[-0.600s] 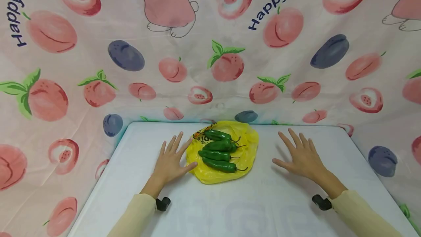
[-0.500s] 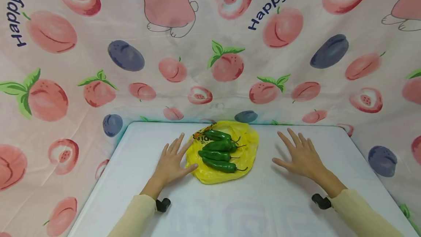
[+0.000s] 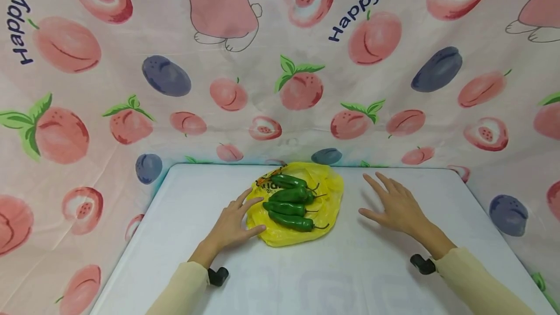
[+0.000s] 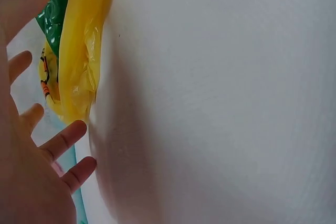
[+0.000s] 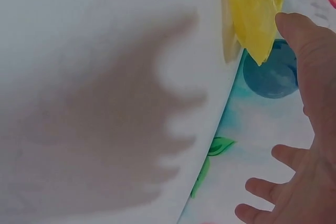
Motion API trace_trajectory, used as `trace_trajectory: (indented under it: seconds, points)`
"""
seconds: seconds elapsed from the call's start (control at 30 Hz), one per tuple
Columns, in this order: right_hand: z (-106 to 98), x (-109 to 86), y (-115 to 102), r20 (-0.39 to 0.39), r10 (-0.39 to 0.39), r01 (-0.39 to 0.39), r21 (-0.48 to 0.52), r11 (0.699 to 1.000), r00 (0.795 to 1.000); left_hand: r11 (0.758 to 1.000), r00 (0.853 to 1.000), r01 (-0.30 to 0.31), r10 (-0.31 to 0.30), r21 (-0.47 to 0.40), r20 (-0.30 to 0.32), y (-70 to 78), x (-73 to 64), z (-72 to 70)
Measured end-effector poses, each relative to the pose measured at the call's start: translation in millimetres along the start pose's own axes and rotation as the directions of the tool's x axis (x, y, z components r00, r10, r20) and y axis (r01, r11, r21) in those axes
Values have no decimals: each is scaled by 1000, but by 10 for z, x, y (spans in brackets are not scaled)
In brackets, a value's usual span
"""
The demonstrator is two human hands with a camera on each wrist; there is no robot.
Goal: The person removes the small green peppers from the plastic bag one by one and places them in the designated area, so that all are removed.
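Several green peppers point(image 3: 288, 209) lie side by side on a crumpled yellow plastic bag point(image 3: 280, 238), their stems pointing right in the head view. At the bag's left edge is my left hand point(image 3: 230, 225), fingers spread, with its thumb and index finger overlapping the yellow plastic; it holds nothing. My right hand point(image 3: 398, 208) hovers over the table to the right of the bag, fingers extended and holding nothing. In the left wrist view the bag point(image 4: 81, 45) and a pepper point(image 4: 55, 19) show beyond the thumb. The right wrist view shows a corner of the bag point(image 5: 252, 19) near the thumb.
The white table point(image 3: 332, 281) runs back to a fruit-print cloth point(image 3: 271, 81) hanging behind it and along both sides. A small black device point(image 3: 218, 276) sits at the left wrist, and another black device point(image 3: 422, 264) at the right.
My left hand has moved slightly right and lower in view, its fingers now more bent toward the bag. My right hand has shifted a little left, fingers closer together. The peppers stay put.
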State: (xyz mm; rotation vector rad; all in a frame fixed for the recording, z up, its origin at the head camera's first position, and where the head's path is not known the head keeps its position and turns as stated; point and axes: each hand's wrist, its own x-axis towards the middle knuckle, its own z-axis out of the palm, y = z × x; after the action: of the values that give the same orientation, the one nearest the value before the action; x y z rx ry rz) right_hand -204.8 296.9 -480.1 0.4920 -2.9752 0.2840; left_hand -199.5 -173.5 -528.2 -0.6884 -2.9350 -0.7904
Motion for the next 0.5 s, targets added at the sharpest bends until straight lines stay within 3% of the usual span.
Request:
trace_trajectory:
  seconds: [0.17,0.5]
  points:
    - [-15,51,-9,-4,-24,24,8,1000,1000,999,1000,-4,5,-47,16,-13,6,19]
    - [-80,223,-46,-47,-70,70,-8,998,996,980,999,-20,14,-199,-31,-67,38,65]
